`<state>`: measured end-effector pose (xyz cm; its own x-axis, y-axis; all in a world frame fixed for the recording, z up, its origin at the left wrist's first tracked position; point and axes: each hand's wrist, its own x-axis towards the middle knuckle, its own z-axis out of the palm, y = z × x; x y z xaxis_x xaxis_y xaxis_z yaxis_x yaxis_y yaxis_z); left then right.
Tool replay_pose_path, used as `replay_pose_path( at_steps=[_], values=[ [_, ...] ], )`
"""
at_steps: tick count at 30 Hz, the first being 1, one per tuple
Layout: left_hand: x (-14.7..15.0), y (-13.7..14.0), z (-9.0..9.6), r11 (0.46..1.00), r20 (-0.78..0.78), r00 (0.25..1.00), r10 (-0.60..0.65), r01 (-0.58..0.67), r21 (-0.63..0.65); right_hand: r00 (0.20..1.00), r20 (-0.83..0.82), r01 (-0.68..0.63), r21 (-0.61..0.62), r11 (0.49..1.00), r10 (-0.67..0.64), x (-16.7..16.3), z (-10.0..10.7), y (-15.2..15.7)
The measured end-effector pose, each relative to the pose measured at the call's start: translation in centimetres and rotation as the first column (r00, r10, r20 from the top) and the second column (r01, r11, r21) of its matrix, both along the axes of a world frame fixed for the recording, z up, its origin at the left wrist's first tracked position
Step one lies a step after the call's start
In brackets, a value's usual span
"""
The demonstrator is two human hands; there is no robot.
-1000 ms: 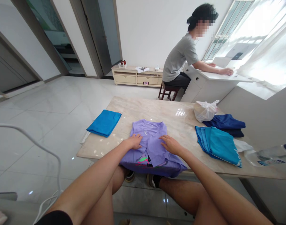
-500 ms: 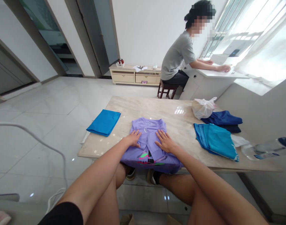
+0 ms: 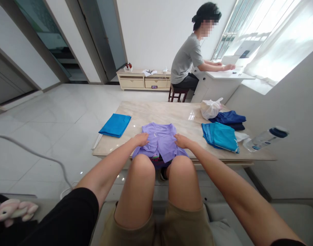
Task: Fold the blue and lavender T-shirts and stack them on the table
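Note:
A purple shirt [image 3: 161,136] lies on the marble-patterned table [image 3: 159,110], collar pointing away from me. Its sleeves are folded in over the front, and its lower part reaches the near table edge, partly hidden behind my knees. My left hand [image 3: 141,139] is closed on the shirt's left side. On the opposite side my right hand [image 3: 182,140] pinches the fabric in the same way. Some colored print shows below the sleeves. A folded blue cloth [image 3: 115,125] rests to the left of the shirt.
On the right are folded teal garments [image 3: 221,137], dark blue clothing [image 3: 230,118], a white plastic bag [image 3: 210,108] and a clear bottle [image 3: 264,140]. A person in grey [image 3: 184,58] sits at a white desk [image 3: 218,82]. A plush toy [image 3: 14,210] lies at lower left.
My hands have gone from lying flat with fingers spread to closed on the shirt's sides. My view has shifted back, and my knees now cover the shirt's lower part.

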<state>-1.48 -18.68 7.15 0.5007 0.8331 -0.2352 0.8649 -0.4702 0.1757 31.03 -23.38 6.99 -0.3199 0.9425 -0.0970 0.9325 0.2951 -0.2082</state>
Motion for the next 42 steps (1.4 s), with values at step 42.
replay_pose_path(
  at_steps=[42],
  values=[
    [-1.5, -5.9, -7.9, 0.959, 0.079, 0.990, 0.117, -0.133, 0.249, 0.984, 0.013, 0.177, 0.010, 0.984, -0.177, -5.1, -3.0, -0.3]
  ],
)
